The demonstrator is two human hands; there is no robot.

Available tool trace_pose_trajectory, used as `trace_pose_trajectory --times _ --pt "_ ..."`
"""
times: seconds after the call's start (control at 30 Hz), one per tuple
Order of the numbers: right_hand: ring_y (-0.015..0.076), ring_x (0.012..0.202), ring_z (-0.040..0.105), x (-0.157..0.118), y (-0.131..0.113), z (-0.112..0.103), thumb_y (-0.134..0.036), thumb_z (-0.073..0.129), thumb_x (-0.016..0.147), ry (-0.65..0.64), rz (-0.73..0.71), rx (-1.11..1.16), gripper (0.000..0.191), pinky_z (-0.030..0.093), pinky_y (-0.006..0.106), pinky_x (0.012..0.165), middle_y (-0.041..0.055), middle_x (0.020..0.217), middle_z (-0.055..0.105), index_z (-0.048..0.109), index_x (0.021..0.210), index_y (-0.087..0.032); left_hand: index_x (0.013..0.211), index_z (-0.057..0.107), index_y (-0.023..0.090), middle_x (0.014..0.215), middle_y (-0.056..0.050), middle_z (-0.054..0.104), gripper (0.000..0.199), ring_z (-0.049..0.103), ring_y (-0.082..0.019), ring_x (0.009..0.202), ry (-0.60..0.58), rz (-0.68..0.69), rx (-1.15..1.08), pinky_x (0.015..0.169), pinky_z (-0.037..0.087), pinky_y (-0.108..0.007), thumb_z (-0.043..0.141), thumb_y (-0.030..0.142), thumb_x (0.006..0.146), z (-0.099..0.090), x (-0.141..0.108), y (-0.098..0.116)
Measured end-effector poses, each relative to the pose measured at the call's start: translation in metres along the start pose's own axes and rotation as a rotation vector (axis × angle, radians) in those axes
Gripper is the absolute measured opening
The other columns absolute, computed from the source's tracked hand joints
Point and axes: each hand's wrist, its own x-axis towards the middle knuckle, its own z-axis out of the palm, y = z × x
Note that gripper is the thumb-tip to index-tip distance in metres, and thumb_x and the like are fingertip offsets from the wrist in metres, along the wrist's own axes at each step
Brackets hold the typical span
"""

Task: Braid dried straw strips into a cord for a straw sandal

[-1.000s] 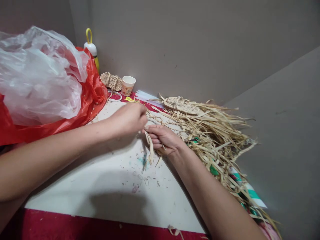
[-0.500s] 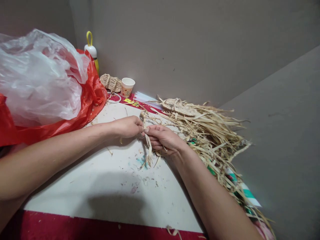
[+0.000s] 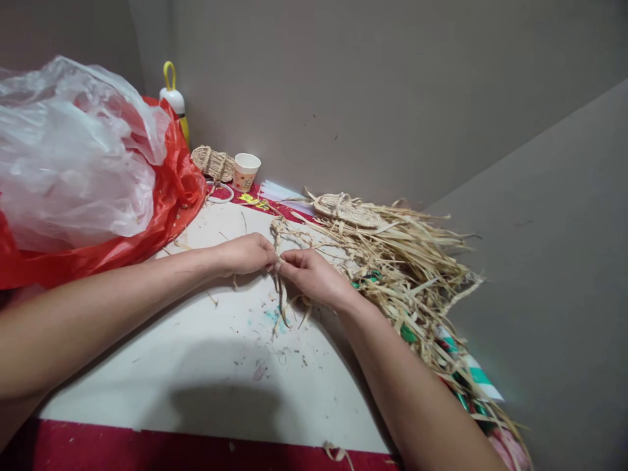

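Over the white board (image 3: 161, 366), my left hand (image 3: 249, 252) and my right hand (image 3: 311, 273) meet at the fingertips. Both pinch a pale straw strand (image 3: 281, 291), whose loose ends hang down toward the board. Above the fingers, the strand's knotted, twisted part (image 3: 278, 227) lies on the board. My fingers hide the exact spot they grip. To the right of my right hand spreads a heap of dry straw (image 3: 417, 261), with a small woven straw sandal (image 3: 347, 209) on top.
A red plastic bag (image 3: 184, 190) with a clear bag (image 3: 73, 150) fills the left. Along the back stand a yellow and white bottle (image 3: 173, 101), another straw sandal (image 3: 213, 163) and a paper cup (image 3: 246, 172). A grey wall (image 3: 314, 85) rises behind. Straw scraps litter the board.
My right hand has turned over slightly, its fingers now tucked more beneath the thumb. Both hands still pinch the strand. The whole view has shifted a little.
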Motion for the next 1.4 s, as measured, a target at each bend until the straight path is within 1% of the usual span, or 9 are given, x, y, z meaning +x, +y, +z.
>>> trace_pose_trajectory --times 0.23,0.37,0.63,0.73,0.9,1.0,1.1,1.23,1.4 --pt "0.0057 0.039 0.031 -0.012 -0.017 -0.015 -0.028 0.052 0.078 0.016 0.035 -0.158 0.022 0.021 0.019 0.038 -0.0049 0.044 0.038 0.055 0.060 -0.015 0.054 0.048 0.016 0.043 0.005 0.037 0.017 0.027 -0.005 0.036 0.023 0.051 -0.062 0.038 0.018 -0.021 0.050 0.019 0.071 0.000 -0.002 0.001" --pt "0.0070 0.037 0.034 -0.018 -0.023 0.002 -0.026 0.047 0.080 -0.013 0.004 -0.138 0.025 0.023 0.021 0.039 -0.0036 0.042 0.042 0.049 0.056 -0.017 0.051 0.044 0.017 0.039 0.006 0.032 0.020 0.023 -0.005 0.034 -0.023 -0.009 -0.207 0.036 0.015 -0.022 0.048 0.016 0.071 -0.001 -0.006 0.008" --pt "0.0092 0.047 0.033 -0.032 -0.029 0.023 -0.022 0.049 0.080 0.017 -0.181 -0.578 0.025 0.022 0.026 0.048 0.0009 0.053 0.051 0.048 0.056 -0.017 0.048 0.039 0.017 0.037 0.006 0.030 0.026 0.022 -0.004 0.033 -0.143 -0.046 -0.380 0.034 0.013 -0.021 0.052 0.015 0.071 -0.004 -0.007 0.010" --pt "0.0079 0.043 0.032 -0.035 -0.036 0.002 -0.035 0.050 0.084 -0.105 -0.154 -0.398 0.035 0.023 0.024 0.045 -0.0018 0.046 0.044 0.048 0.054 -0.017 0.050 0.038 0.017 0.039 0.007 0.029 0.026 0.022 -0.003 0.033 -0.213 -0.041 -0.458 0.035 0.013 -0.019 0.053 0.014 0.071 -0.010 -0.008 0.010" --pt "0.0098 0.047 0.048 -0.017 -0.024 -0.023 -0.049 0.051 0.083 0.256 -0.071 -0.045 0.036 0.035 0.021 0.043 0.0014 0.056 0.056 0.057 0.069 -0.016 0.057 0.039 0.017 0.044 0.009 0.023 0.023 0.016 -0.002 0.037 -0.321 -0.019 -0.571 0.037 0.011 -0.017 0.055 0.015 0.074 -0.018 -0.009 0.010" --pt "0.0118 0.054 0.056 -0.003 -0.009 -0.015 -0.050 0.055 0.079 0.044 0.052 0.191 0.034 0.042 0.021 0.045 0.0041 0.071 0.062 0.058 0.079 -0.016 0.060 0.043 0.016 0.045 0.008 0.025 0.019 0.017 -0.002 0.038 -0.347 0.011 -0.541 0.037 0.012 -0.017 0.054 0.018 0.076 -0.018 -0.009 0.009" --pt "0.0072 0.039 0.044 0.004 0.000 -0.005 -0.048 0.057 0.079 -0.153 0.115 0.443 0.031 0.035 0.019 0.037 -0.0033 0.054 0.051 0.052 0.075 -0.018 0.062 0.046 0.016 0.045 0.007 0.031 0.017 0.022 -0.003 0.038 -0.318 0.063 -0.444 0.038 0.015 -0.018 0.054 0.020 0.076 -0.017 -0.008 0.006" --pt "0.0023 0.031 0.020 0.005 0.001 -0.005 -0.043 0.060 0.077 -0.207 0.185 0.516 0.031 0.014 0.015 0.030 -0.0105 0.042 0.030 0.048 0.067 -0.017 0.067 0.051 0.017 0.047 0.007 0.032 0.011 0.025 -0.005 0.038 -0.281 0.105 -0.285 0.038 0.018 -0.020 0.054 0.024 0.076 -0.016 -0.008 0.003" --pt "0.0011 0.031 0.015 0.008 0.002 -0.006 -0.037 0.063 0.073 -0.267 0.233 0.625 0.033 0.009 0.014 0.031 -0.0113 0.040 0.028 0.041 0.059 -0.018 0.063 0.045 0.018 0.048 0.006 0.033 0.013 0.028 -0.007 0.040 -0.169 0.131 0.007 0.040 0.021 -0.021 0.052 0.024 0.072 -0.018 -0.009 0.003"
